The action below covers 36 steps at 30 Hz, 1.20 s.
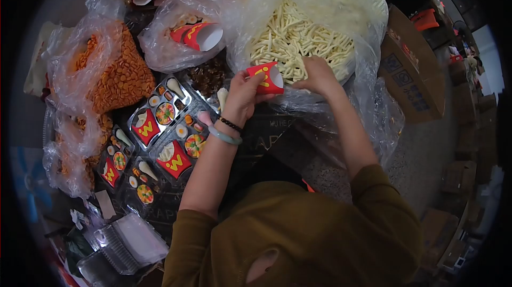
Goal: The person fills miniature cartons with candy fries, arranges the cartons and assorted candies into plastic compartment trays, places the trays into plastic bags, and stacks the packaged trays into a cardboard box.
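left hand: grip pinching red fries carton above the tabletop's near edge | right hand: at pale fries, fingertips hidden, grip can't be told | handling: pinch card lightly, mouth open toward fries; align small bunches

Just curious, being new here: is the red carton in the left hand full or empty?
It looks empty: the red carton shows a bare white inside at its mouth, nothing poking out. Its bottom is hidden.

This looks like a packing workshop. Fries in bulk, clear plastic trays and cardboard boxes show it.
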Motion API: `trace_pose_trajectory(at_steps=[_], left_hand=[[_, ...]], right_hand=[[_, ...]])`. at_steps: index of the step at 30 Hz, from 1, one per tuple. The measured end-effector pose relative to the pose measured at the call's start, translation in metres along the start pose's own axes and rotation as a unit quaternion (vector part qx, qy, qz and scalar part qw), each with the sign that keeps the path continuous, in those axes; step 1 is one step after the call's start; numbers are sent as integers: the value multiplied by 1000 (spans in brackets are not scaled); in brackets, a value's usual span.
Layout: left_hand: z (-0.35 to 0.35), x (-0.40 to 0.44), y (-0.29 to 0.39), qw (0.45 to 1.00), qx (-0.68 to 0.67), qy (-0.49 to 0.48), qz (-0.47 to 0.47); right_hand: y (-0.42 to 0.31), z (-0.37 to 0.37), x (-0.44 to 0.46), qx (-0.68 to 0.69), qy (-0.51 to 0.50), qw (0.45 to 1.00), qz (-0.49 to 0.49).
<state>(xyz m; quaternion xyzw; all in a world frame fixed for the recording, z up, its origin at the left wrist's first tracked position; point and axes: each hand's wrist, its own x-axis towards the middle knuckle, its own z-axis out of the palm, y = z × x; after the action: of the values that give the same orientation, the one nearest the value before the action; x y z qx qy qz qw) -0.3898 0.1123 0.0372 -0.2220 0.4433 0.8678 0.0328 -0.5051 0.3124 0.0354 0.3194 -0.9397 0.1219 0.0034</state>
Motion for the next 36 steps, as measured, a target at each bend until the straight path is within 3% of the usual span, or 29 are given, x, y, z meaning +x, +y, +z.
trace_pose_trajectory(at_steps=[1, 5, 7, 8, 10, 11, 13, 14, 21, 24, 28, 31, 33, 36], left_hand=[[5, 5, -6, 1000, 4, 12, 1], [13, 6, -18, 999, 23, 42, 20], [15, 5, -19, 999, 11, 40, 21], [17, 4, -20, 999, -5, 41, 19], [22, 6, -22, 998, -38, 48, 21], [24, 9, -26, 997, -55, 55, 25], [29, 12, -29, 995, -67, 70, 30], [30, 12, -29, 994, -65, 79, 32], [38, 18, -35, 992, -32, 105, 63], [38, 17, -36, 993, -30, 92, 66], [36, 16, -37, 994, -46, 71, 70], [35, 11, -39, 991, -64, 58, 99], [39, 8, -42, 987, -47, 52, 144], [33, 20, -50, 949, 90, 72, 292]], right_hand=[[-3, 3, 3, 16, 8, 999, -28], [16, 0, 17, 144, -45, 988, 34], [7, -20, 18, 343, -70, 925, 149], [3, -30, 17, 474, -73, 859, 180], [5, -24, 22, 615, -68, 770, 158], [8, -26, 26, 574, -134, 789, 173], [-3, -32, 28, 437, -161, 866, 183], [8, -5, 29, 423, -37, 889, 173], [-18, 0, 17, 244, -38, 969, -6], [-18, -7, 22, 341, -181, 920, 61], [-16, 8, 18, 223, -47, 973, 33], [-16, 21, 16, 299, 61, 951, 55], [-19, 18, 13, 399, -33, 912, 85], [-23, -7, 10, 531, -153, 828, 94]])
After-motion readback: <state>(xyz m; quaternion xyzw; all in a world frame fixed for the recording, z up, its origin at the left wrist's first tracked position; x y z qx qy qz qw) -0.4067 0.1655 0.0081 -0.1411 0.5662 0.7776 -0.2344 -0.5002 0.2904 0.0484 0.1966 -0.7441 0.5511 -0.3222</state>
